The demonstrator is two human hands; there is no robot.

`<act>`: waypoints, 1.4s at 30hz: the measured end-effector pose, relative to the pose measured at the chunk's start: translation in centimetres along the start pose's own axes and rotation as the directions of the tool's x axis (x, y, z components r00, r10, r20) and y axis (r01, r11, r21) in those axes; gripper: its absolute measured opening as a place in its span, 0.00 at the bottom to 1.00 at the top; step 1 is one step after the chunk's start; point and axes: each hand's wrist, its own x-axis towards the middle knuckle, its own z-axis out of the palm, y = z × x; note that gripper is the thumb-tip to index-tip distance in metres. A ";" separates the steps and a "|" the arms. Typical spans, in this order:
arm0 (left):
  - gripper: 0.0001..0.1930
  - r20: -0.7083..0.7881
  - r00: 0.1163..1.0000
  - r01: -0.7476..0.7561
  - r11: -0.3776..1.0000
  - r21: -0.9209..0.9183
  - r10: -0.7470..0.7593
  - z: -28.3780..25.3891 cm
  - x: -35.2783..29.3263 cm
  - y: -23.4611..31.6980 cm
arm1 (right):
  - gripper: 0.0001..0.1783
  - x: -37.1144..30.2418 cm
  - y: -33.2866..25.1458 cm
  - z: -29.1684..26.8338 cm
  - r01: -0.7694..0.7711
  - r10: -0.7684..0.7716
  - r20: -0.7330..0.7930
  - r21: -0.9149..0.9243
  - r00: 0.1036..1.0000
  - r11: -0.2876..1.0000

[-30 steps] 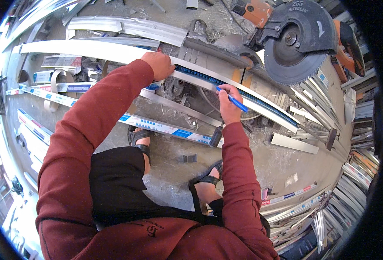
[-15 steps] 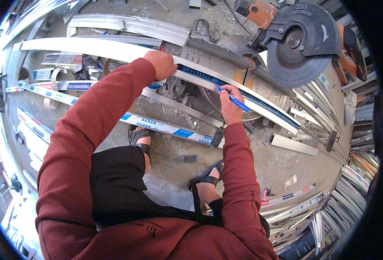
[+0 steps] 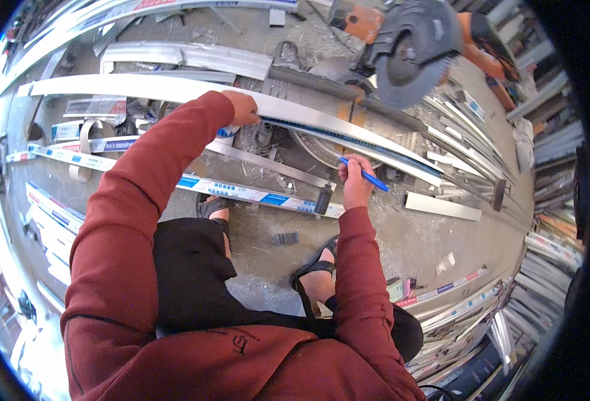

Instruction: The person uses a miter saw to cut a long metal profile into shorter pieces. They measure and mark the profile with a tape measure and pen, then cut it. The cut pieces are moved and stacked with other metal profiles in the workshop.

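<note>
A long white metal profile [image 3: 168,88] runs from the left across to the miter saw's base. Along its near side lies a dark blue strip with fine marks [image 3: 348,138], like a measuring tape blade. My left hand [image 3: 243,108] is closed over the profile at the strip's left end; its fingertips are partly hidden. My right hand [image 3: 356,182] holds a blue pen [image 3: 374,181], its tip close to the profile's near edge, seemingly just apart from it.
The orange and black miter saw [image 3: 415,53] stands beyond the profile, its toothed blade raised. Nearer me lie a thin strip [image 3: 275,164] and a blue-and-white wrapped profile [image 3: 241,194]. A white offcut [image 3: 442,206] and stacked profiles [image 3: 542,294] are at the right.
The profile has tilted, so its marked strip shows narrower. My right hand with the pen has drawn slightly back from the profile's edge. The whole view has shifted, moving the saw up and left.
</note>
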 end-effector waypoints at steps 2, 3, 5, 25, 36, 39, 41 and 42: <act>0.16 0.079 0.987 -0.136 0.988 -0.078 0.142 -1.8 -1.3 2.6 | 0.08 -1.5 1.1 -3.3 -0.057 0.069 -0.119 0.101 0.990 0.993; 0.16 0.076 0.976 -0.195 0.973 -0.120 0.205 -2.7 -2.2 3.7 | 0.08 -2.5 1.0 -4.6 -0.057 0.094 -0.208 0.178 0.974 0.982; 0.16 0.070 0.942 -0.309 0.929 -0.202 0.329 -4.4 -4.0 5.9 | 0.07 -4.4 0.8 -7.2 -0.036 0.164 -0.368 0.332 0.915 0.943; 0.28 -0.284 0.947 -0.238 0.925 -0.296 0.152 17.2 -6.4 26.5 | 0.15 -25.2 -25.2 -30.4 0.489 -0.396 -0.437 0.122 0.808 0.864; 0.24 0.179 0.970 0.230 0.866 -0.444 -0.166 32.3 -3.8 35.2 | 0.14 -23.4 -15.2 -32.9 0.137 -0.195 -0.221 -0.256 0.956 0.957; 0.26 0.188 0.970 0.218 0.885 -0.410 -0.153 33.3 -1.7 37.4 | 0.15 -21.7 -11.5 -35.7 0.054 -0.103 -0.131 -0.332 0.986 0.942; 0.30 0.027 0.985 0.169 0.944 -0.283 -0.169 30.2 -4.1 39.4 | 0.13 -21.9 -12.1 -35.9 0.023 -0.087 -0.148 -0.386 0.985 0.922; 0.31 -0.076 0.971 0.196 0.933 -0.303 -0.229 30.8 -4.0 38.5 | 0.13 -21.5 -12.7 -35.9 0.031 -0.096 -0.160 -0.367 0.982 0.930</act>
